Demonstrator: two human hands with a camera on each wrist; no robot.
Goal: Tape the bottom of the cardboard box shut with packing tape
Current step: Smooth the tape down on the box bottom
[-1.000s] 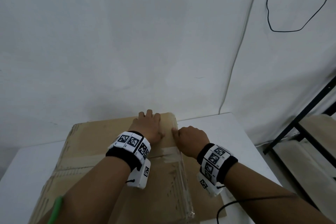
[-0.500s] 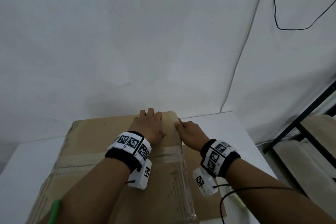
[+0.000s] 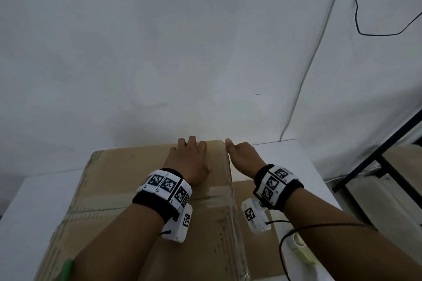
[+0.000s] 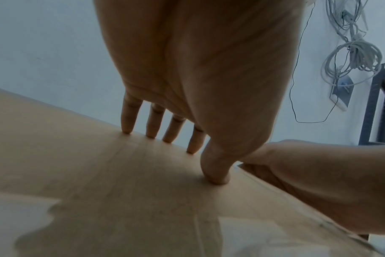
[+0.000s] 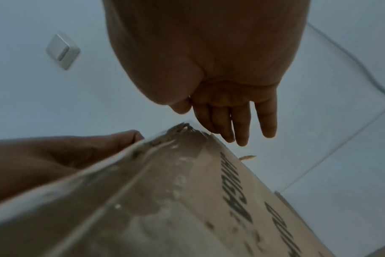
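Observation:
A brown cardboard box (image 3: 127, 180) lies on a white table (image 3: 285, 157), close to the wall. Clear packing tape (image 3: 233, 207) runs along its right top edge, and another strip (image 3: 214, 193) crosses the flap seam. My left hand (image 3: 189, 157) lies flat on the box top near the far right corner, fingers (image 4: 152, 121) straight and thumb pressing down. My right hand (image 3: 242, 155) rests against the box's right side at the far corner. Its straight fingers (image 5: 237, 125) point down past the taped corner of the printed side (image 5: 209, 200).
A pale object (image 3: 299, 248) lies on the table under my right forearm. A black shelf frame (image 3: 376, 159) stands to the right of the table. A white cable (image 3: 303, 80) and a black one (image 3: 365, 29) hang on the wall.
My right hand has slid along the box's right edge to the far corner, and its curled fingers have straightened. The left hand has stayed in place.

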